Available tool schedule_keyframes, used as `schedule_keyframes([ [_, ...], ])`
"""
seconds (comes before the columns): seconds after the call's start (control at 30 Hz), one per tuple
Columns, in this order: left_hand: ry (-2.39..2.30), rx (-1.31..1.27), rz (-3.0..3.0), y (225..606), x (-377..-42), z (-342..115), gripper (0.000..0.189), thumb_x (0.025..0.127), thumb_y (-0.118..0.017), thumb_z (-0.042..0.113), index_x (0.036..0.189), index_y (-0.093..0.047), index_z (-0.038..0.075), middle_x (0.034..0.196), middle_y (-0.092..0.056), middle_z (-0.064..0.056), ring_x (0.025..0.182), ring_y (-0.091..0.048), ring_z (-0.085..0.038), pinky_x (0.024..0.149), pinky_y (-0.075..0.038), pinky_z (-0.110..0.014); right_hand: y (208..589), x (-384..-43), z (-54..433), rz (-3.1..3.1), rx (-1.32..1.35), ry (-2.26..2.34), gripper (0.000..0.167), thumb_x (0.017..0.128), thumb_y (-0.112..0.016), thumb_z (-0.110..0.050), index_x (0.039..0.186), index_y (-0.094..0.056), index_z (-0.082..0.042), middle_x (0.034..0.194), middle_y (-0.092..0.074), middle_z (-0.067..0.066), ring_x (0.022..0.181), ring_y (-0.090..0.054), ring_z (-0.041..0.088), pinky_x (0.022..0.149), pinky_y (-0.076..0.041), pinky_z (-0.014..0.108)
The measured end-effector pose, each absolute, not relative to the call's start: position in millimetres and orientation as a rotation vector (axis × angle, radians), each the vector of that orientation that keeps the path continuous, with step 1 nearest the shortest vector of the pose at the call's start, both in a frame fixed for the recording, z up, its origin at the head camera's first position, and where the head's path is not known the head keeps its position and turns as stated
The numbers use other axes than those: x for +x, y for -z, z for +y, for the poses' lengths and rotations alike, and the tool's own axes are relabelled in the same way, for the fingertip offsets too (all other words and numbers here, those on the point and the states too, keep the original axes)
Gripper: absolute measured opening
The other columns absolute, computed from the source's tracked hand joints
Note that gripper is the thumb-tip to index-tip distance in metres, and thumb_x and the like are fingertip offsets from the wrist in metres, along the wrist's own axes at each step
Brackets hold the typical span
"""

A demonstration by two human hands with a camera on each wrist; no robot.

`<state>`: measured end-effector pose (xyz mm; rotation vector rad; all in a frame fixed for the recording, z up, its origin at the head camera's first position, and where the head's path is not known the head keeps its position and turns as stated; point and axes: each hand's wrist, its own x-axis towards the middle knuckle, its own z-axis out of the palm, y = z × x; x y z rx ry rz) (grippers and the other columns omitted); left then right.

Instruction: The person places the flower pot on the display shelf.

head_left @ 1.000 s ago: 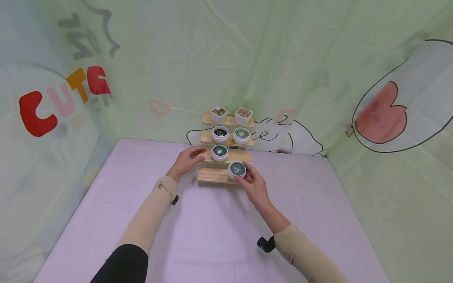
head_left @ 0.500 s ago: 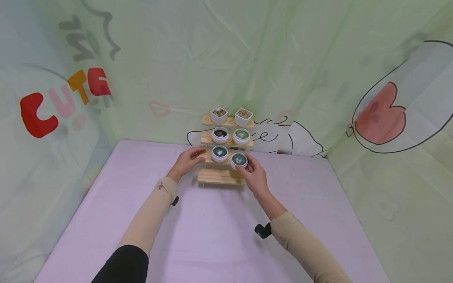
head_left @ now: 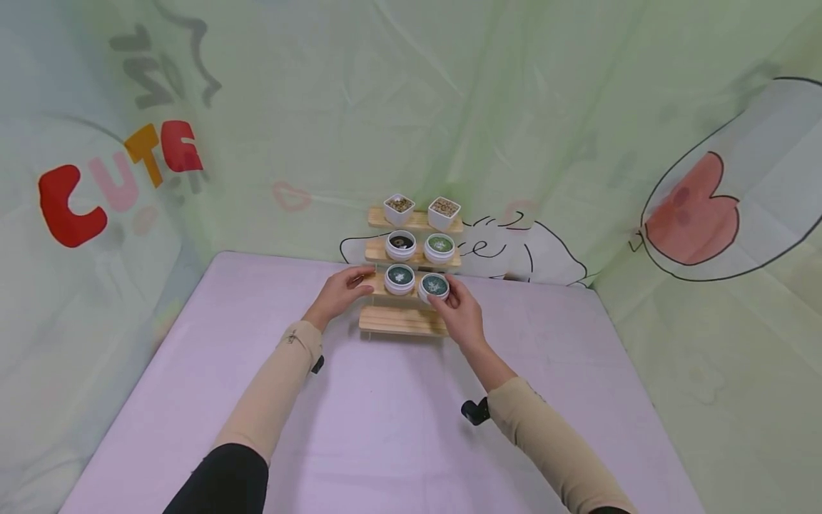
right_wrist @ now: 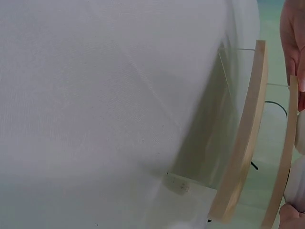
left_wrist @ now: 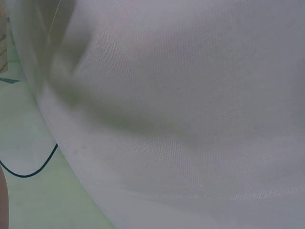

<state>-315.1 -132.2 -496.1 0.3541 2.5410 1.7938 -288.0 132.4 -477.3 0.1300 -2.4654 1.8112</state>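
A tiered wooden stand (head_left: 401, 323) with four board steps rises at the back of the table. My right hand (head_left: 465, 314) pinches a small round white cup (head_left: 434, 285) with a dark teal filling, at the right end of the second step from the bottom. Beside it on that step sits a matching teal-filled cup (head_left: 399, 277). At the step's left end, my left hand (head_left: 335, 294) holds the board between thumb and fingers. The right wrist view shows this left hand (right_wrist: 292, 43) at the board's end and the lower white cup (right_wrist: 296, 183) by my right fingertips.
On the third step stand a dark-filled round cup (head_left: 401, 244) and a green-filled one (head_left: 439, 246). Two square white cups with grainy contents, one on the left (head_left: 399, 208), occupy the top step. Pale cloth (head_left: 359, 414) covers the table; printed curtains (head_left: 308, 107) hang around it.
My right hand has lifted the teal cup from above the bottom step up and back to the second step, beside its match. My left hand has stayed on the board.
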Motion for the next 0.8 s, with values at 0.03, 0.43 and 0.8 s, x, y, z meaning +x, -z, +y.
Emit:
schedule_keyframes([
  [0.03,-1.791,0.354,2.544,496,-315,-132,0.048,0.092,-0.068,0.012,0.136,-0.054,0.0,0.14,-0.054,-0.015,0.134,-0.046,-0.025,0.112,-0.04,-0.029,478,-289,132,-2.471,0.132,-1.803,0.06,0.089,-0.073,-0.013,0.142,-0.046,0.0,0.142,-0.05,0.018,0.13,-0.05,0.024,0.102,-0.047,0.022],
  [0.43,-1.775,0.35,2.559,503,-321,-133,0.049,0.092,-0.068,0.013,0.137,-0.054,0.001,0.14,-0.054,-0.013,0.134,-0.046,-0.023,0.111,-0.04,-0.027,479,-298,128,-2.428,0.142,-1.816,0.061,0.089,-0.073,-0.008,0.141,-0.044,0.006,0.139,-0.052,0.024,0.128,-0.052,0.029,0.103,-0.048,0.028],
  [0.8,-1.87,0.294,2.55,503,-317,-140,0.041,0.097,-0.064,0.021,0.134,-0.058,0.005,0.136,-0.058,-0.01,0.129,-0.051,-0.021,0.109,-0.043,-0.028,473,-293,149,-2.477,0.106,-1.656,0.053,0.099,-0.06,-0.029,0.142,-0.047,-0.001,0.143,-0.05,0.018,0.132,-0.048,0.027,0.109,-0.043,0.03],
])
